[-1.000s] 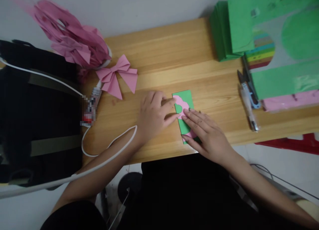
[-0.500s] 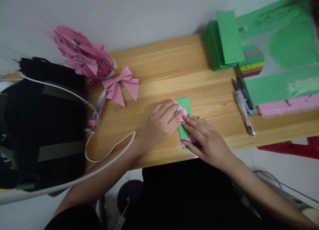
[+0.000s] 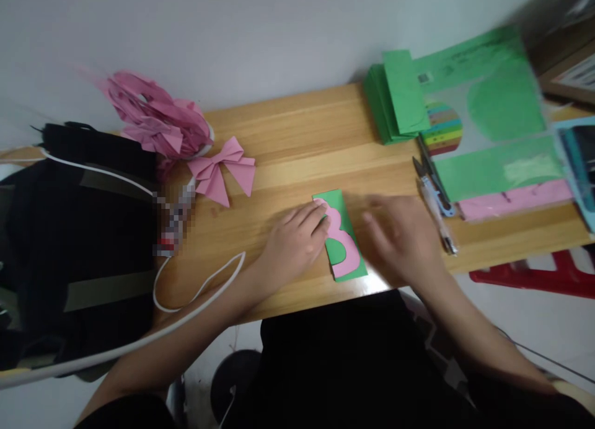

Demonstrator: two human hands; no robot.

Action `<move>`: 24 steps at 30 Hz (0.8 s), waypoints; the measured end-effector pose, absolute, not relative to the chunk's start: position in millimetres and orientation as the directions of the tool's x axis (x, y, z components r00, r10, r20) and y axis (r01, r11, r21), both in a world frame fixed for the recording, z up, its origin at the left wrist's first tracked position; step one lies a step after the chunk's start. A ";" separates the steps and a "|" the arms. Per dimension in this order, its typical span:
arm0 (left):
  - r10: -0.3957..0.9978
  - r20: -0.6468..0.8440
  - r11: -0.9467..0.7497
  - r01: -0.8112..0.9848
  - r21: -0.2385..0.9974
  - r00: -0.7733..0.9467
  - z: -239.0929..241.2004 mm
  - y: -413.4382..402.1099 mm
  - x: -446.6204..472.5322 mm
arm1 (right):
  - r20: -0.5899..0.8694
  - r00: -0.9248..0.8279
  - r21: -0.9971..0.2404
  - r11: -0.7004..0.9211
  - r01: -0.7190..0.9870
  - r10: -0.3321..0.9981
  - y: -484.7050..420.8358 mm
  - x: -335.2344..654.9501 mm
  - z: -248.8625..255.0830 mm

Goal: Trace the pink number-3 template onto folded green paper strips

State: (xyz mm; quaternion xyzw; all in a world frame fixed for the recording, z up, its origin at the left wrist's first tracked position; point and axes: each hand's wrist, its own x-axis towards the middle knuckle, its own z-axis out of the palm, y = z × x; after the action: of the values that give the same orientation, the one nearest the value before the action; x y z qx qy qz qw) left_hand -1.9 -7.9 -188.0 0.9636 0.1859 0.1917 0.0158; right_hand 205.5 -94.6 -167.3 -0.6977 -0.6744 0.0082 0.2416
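Lifted off, right hand [image 3: 402,240] hovers open; left hand [image 3: 292,243] flat, pinning pink-shaped green card [image 3: 335,201].

Quick count of what's on the wooden table [image 3: 297,137]: two bare hands, the left hand [image 3: 292,246] and the right hand [image 3: 402,240]. One small green paper card [image 3: 338,250] with one curvy pink paper cutout [image 3: 344,243] lying on it. One folded pink paper bow [image 3: 223,168] and one messy heap of pink paper scraps [image 3: 155,119] behind it. One stack of green folded paper strips [image 3: 395,100]. One pack of rainbow-striped coloured paper [image 3: 444,128], one glue tube [image 3: 174,221], one pair of thread snips [image 3: 434,181], one pen [image 3: 441,221]. Off the left edge: one black bag [image 3: 74,230] and one white cable [image 3: 195,292].
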 end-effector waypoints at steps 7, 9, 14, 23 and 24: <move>0.368 0.390 -0.929 0.344 0.133 0.844 -190.7 -7.1 -1.0 | 0.216 0.477 -0.006 -0.488 0.873 0.852 -99.5 273.5 -166.6; 0.368 0.417 -0.929 0.342 0.140 0.831 -190.8 -6.9 -0.5 | 0.167 0.490 0.009 -0.498 0.867 0.855 -101.4 275.7 -166.2; 0.369 0.404 -0.929 0.342 0.140 0.837 -190.6 -7.4 -0.8 | 0.006 0.463 0.111 -0.460 0.881 0.887 -95.8 265.2 -159.2; 0.378 0.411 -0.926 0.343 0.160 0.830 -193.5 -8.6 -2.6 | 0.173 0.453 0.049 -0.466 0.883 0.875 -92.3 266.4 -148.3; 0.385 0.400 -0.923 0.348 0.165 0.832 -193.5 -8.9 -2.7 | 0.211 0.425 0.028 -0.440 0.897 0.880 -92.4 265.7 -144.3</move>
State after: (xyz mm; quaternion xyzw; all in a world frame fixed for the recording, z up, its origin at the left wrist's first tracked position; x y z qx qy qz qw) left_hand -2.7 -8.9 -193.5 0.9560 0.1915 0.2179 0.0428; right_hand 265.7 -92.4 -144.3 -0.8430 -0.5272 -0.0973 0.0443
